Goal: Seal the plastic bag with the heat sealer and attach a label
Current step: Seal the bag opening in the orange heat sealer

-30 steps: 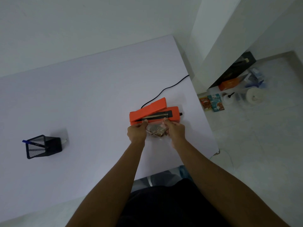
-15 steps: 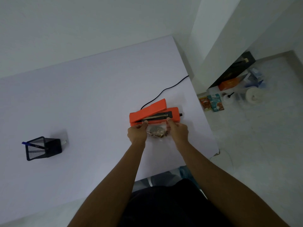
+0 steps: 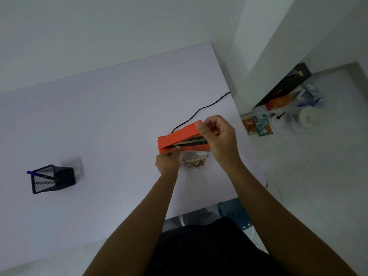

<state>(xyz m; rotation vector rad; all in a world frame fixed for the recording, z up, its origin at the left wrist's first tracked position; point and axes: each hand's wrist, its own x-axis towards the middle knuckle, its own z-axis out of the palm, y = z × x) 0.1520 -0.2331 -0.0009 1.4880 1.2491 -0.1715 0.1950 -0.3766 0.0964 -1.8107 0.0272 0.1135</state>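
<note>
Clear plastic bag (image 3: 194, 161) of brownish bits is lying on the white counter (image 3: 111, 120), mouth at twelve o'clock entering the open orange heat sealer (image 3: 182, 139). Left hand (image 3: 167, 161) is pinching its corner; right hand (image 3: 218, 136), loosely curled and empty, is hovering over the lid. One-handed, the mouth may be creasing, risking a crooked seal.

The white table (image 3: 111, 120) carries an orange heat sealer (image 3: 179, 137), a plastic bag (image 3: 194, 160) and a mesh pen holder (image 3: 52, 179).

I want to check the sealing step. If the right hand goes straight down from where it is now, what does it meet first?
Most likely the raised lid of the orange heat sealer; the right hand hangs at its free end. Depth is unclear from this single view.
</note>
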